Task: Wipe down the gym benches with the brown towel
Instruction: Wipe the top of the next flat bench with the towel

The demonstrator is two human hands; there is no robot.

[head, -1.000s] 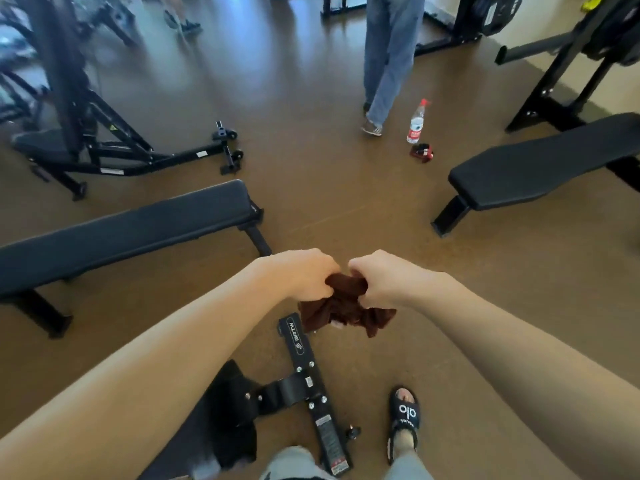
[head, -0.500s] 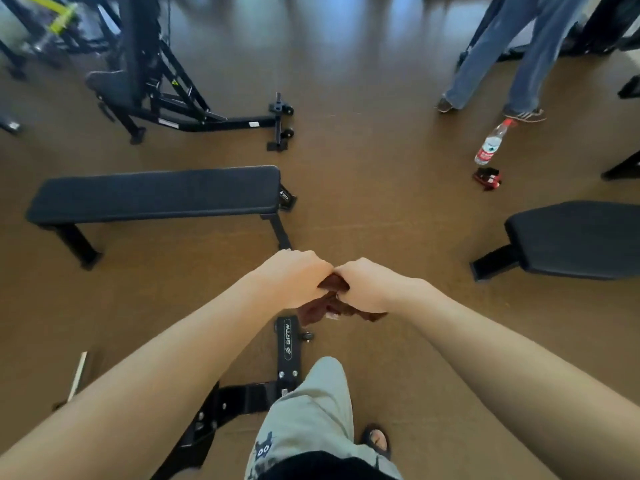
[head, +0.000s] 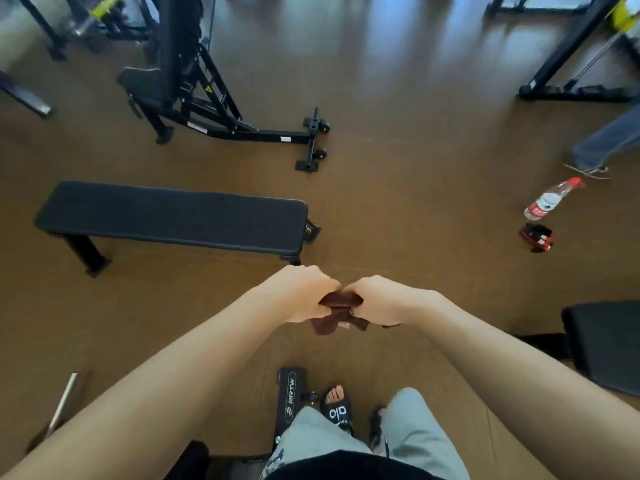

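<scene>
A small brown towel [head: 341, 311] is bunched up between my two hands in front of me, above the floor. My left hand [head: 299, 292] grips its left side and my right hand [head: 379, 301] grips its right side, knuckles nearly touching. A flat black gym bench [head: 173, 216] stands on the floor just beyond my hands, to the left. The end of a second black bench [head: 606, 344] shows at the right edge. Part of a bench base marked BRTW [head: 291, 396] lies by my feet.
A black weight machine frame [head: 214, 109] stands behind the left bench. A plastic water bottle [head: 549, 199] and a small red object [head: 536, 237] lie on the brown floor at right. Another person's leg [head: 602, 143] is at the far right. More machine legs [head: 568, 64] stand at the back right.
The view has swung left and moved closer to the left bench. Both hands keep holding the towel and have gathered it tighter. The other person has shifted toward the right edge.
</scene>
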